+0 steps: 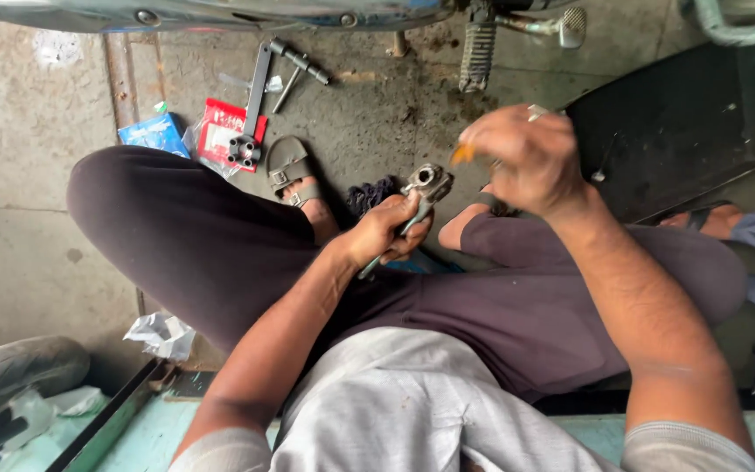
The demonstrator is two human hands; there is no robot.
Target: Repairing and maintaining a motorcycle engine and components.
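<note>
Stained concrete floor (pixel 10 157), person squatting on it. Frame centre: left hand (pixel 384 232) was closed around a grey metal lever part (pixel 421 192), its round end poking up. Just right and above it, right hand (pixel 526 162) was curled, pinching something small and orange (pixel 463 154), blurred. Farther back, upper left: socket wrench (pixel 253 100), red packet (pixel 220 131), blue packet (pixel 155 133). Black mat (pixel 675 131) upper right.

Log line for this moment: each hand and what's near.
left hand: grips metal part | right hand: raised, pinching small orange item | floor: T-handle wrench, black mat
</note>
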